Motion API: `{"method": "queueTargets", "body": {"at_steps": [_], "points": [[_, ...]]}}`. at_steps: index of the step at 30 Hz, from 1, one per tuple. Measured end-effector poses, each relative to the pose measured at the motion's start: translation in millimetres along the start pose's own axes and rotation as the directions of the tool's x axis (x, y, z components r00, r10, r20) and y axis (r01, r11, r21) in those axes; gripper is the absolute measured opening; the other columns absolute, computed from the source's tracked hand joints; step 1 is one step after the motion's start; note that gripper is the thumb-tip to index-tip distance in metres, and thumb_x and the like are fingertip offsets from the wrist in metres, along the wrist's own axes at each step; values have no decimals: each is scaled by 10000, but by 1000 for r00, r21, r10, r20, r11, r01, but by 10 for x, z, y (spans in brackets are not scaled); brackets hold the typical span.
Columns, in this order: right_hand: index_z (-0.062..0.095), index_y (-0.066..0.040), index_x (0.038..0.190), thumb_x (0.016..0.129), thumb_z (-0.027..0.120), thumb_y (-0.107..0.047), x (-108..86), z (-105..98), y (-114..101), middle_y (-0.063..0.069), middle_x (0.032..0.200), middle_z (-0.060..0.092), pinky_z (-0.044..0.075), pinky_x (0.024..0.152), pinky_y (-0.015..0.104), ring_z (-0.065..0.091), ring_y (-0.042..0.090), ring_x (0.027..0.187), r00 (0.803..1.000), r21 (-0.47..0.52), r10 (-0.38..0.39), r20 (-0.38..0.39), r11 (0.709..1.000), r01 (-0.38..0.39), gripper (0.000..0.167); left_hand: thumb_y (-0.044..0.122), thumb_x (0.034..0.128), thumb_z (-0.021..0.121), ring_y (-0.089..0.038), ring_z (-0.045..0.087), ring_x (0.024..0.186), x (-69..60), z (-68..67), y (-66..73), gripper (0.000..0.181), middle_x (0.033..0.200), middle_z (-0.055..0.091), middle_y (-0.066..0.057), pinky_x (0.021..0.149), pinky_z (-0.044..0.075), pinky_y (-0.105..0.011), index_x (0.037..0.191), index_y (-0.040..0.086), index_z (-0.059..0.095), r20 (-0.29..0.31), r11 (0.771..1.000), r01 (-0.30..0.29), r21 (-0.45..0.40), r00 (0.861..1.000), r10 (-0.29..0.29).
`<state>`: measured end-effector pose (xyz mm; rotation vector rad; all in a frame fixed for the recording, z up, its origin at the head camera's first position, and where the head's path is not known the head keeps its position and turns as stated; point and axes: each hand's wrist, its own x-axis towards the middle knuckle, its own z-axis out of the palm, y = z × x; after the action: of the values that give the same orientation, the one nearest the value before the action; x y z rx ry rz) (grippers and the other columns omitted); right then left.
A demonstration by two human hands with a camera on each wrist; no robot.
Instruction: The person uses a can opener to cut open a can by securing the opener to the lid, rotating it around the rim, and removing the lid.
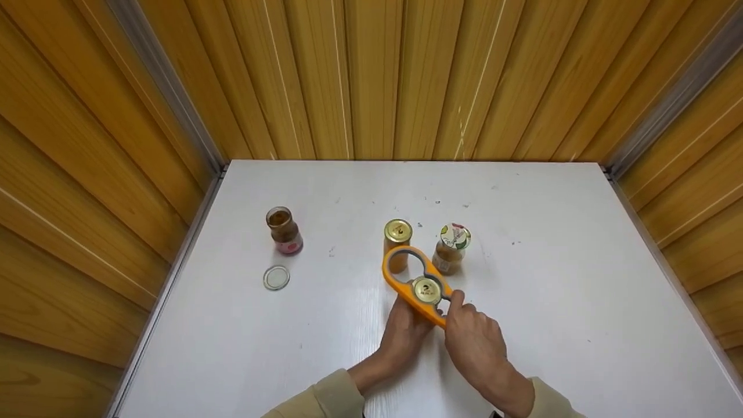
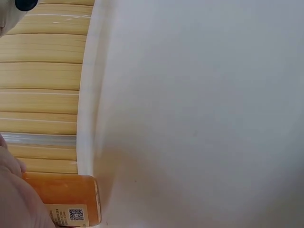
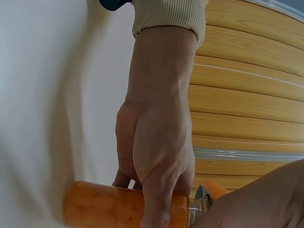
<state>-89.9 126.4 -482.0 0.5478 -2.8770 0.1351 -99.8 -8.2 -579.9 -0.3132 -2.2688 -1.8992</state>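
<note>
My left hand (image 1: 405, 332) grips a jar with a gold lid (image 1: 426, 289). In the right wrist view, the fingers of this left hand (image 3: 159, 137) curl round the jar's orange body (image 3: 102, 206). An orange and grey jar opener (image 1: 414, 303) lies over the lid, its smaller opening around it. My right hand (image 1: 477, 343) holds the opener's near end, thumb on top. The left wrist view has the orange jar (image 2: 71, 194) at the lower left, with part of a hand (image 2: 21, 202) beside it.
Behind the opener stand a gold-lidded jar (image 1: 398, 231) and a jar with a fruit-patterned lid (image 1: 455, 237). Further left on the white table (image 1: 220, 342) is an uncapped jar of brown contents (image 1: 284, 231), with a loose lid (image 1: 276, 277) lying in front.
</note>
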Motion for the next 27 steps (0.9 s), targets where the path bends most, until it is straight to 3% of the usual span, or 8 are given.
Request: {"method": "queueTargets", "body": {"at_steps": [4, 9, 18, 27], "points": [[509, 47, 974, 737, 835, 56, -13, 20, 13, 152, 599, 573, 548, 415, 389, 645, 277, 488, 998, -27, -35, -57, 999, 33, 403, 186, 999, 701, -92, 493, 1333, 9, 1, -4, 568, 1426, 514, 98, 1159, 378, -317, 1474, 220, 393, -4, 999, 29, -15, 1000, -29], [518, 58, 1008, 727, 862, 34, -10, 8, 25, 147, 616, 585, 564, 440, 387, 650, 268, 505, 1000, -23, -23, -13, 999, 22, 444, 215, 994, 715, -59, 474, 1346, 11, -24, 19, 592, 1443, 504, 120, 1165, 365, -300, 1483, 224, 382, 13, 997, 75, 16, 997, -75], [536, 59, 1002, 737, 857, 39, -5, 19, 89, 160, 630, 617, 561, 437, 370, 648, 261, 499, 999, -27, -44, -23, 999, 44, 417, 213, 993, 717, -76, 455, 1382, 32, -61, 18, 640, 1479, 493, 94, 1181, 346, -316, 1522, 198, 356, 50, 999, 22, 38, 998, -24], [540, 32, 1030, 758, 878, 20, 41, 48, 172, 171, 700, 651, 591, 490, 379, 678, 290, 549, 996, -59, -88, -34, 995, 86, 434, 206, 993, 717, -64, 440, 1392, 43, -120, 1, 642, 1494, 474, 124, 1187, 335, -314, 1525, 243, 359, 99, 999, 44, 21, 994, -46]]}}
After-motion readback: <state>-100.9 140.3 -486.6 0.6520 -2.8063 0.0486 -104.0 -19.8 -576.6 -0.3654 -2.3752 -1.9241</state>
